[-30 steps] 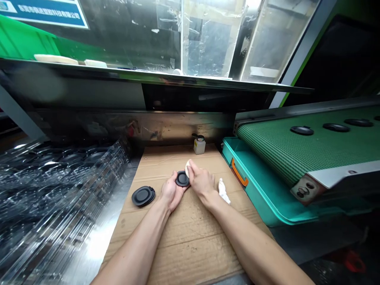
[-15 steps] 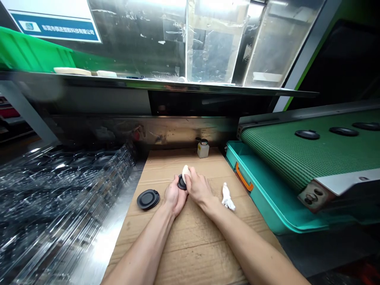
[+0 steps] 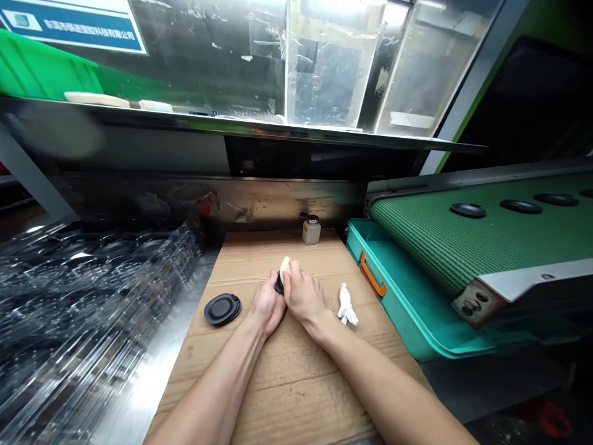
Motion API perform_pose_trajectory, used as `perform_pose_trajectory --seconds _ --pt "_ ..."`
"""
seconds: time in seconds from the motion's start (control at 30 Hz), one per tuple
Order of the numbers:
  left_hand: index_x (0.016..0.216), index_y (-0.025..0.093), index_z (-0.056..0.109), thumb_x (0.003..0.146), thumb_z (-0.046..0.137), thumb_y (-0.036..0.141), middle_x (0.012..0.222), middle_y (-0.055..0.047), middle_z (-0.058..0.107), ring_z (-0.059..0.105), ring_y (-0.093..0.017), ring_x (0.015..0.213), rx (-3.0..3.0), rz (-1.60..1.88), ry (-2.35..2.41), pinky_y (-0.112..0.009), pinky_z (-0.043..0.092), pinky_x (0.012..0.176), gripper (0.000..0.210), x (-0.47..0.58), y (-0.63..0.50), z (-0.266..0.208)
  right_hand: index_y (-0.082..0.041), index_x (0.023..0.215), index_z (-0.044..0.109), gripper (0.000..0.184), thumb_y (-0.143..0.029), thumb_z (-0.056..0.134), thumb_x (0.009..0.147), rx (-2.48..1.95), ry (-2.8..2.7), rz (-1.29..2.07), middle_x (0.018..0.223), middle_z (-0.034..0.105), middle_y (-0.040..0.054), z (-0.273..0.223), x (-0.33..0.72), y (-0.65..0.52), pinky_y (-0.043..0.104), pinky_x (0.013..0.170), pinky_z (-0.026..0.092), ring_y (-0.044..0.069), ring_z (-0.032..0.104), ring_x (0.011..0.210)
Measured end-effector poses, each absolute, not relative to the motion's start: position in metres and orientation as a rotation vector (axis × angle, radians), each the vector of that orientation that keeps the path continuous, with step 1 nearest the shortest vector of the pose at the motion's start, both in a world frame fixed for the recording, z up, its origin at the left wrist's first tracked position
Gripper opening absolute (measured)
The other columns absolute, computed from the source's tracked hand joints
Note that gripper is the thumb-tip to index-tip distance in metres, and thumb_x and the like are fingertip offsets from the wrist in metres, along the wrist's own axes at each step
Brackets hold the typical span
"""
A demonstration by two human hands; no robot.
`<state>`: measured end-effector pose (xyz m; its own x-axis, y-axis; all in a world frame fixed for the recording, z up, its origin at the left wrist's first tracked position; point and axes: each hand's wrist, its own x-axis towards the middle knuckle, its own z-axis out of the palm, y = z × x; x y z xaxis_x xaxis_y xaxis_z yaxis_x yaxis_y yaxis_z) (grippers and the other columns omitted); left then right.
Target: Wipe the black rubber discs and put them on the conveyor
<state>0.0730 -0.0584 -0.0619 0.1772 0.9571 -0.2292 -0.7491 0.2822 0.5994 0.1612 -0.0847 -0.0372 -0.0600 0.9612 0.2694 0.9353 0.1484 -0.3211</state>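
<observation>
My left hand (image 3: pixel 269 303) is closed around a round black plastic lid (image 3: pixel 278 285), most of it hidden behind my fingers. Pressed against that lid is a cream-white pad (image 3: pixel 285 267), gripped by my right hand (image 3: pixel 303 295). Both hands meet above the middle of the cardboard sheet (image 3: pixel 296 389). To the left of them lies a small stack of black lids (image 3: pixel 222 309). A crumpled white cloth, wrapped to a point (image 3: pixel 345 304), rests to the right of my right wrist. Further back stands a small white bottle (image 3: pixel 311 231) with a dark top.
Clear plastic trays (image 3: pixel 92 309) holding black parts are piled at the left. A teal bin (image 3: pixel 403 321) with an orange handle (image 3: pixel 373 275) sits right, below a green conveyor belt (image 3: pixel 426 241) carrying several black lids (image 3: pixel 467 211). A metal shelf (image 3: pixel 259 127) crosses above.
My right hand has shifted the pad slightly over the lid, which now shows less. The whole view has moved a little, and the lids on the belt have come slightly nearer its end.
</observation>
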Motion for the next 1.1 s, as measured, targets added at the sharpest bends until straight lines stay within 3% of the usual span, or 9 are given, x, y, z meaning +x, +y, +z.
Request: perform_pose_trajectory --seconds 0.33,0.67,1.1 --pt "0.098 0.009 0.066 0.096 0.037 0.025 0.1 -0.015 0.071 0.066 -0.022 0.099 0.373 1.263 0.621 -0.034 0.054 0.091 0.033 0.071 -0.053 -0.061 -0.023 0.129 0.043 0.037 -0.039 0.029 0.098 -1.932 -1.963 0.087 0.094 0.069 0.008 -0.034 0.169 -0.083 0.03 0.067 0.041 0.023 0.065 0.079" --pt "0.104 0.007 0.062 0.097 0.036 0.024 0.104 -0.017 0.069 0.066 -0.023 0.1 0.309 1.253 0.626 -0.037 0.053 0.093 0.032 0.069 -0.051 -0.058 -0.031 0.133 0.045 0.042 -0.048 0.031 0.097 -1.795 -1.964 0.163 0.094 0.07 0.0047 -0.045 0.18 -0.077 0.03 0.072 0.042 0.024 0.065 0.083" --pt "0.097 0.008 0.066 0.096 0.04 0.024 0.101 -0.016 0.071 0.065 -0.024 0.103 0.465 1.284 0.624 -0.04 0.052 0.094 0.03 0.073 -0.055 -0.064 -0.036 0.138 0.046 0.046 -0.051 0.03 0.097 -1.815 -1.913 0.169 0.104 0.07 0.0057 -0.041 0.191 -0.071 0.033 0.078 0.046 0.025 0.066 0.091"
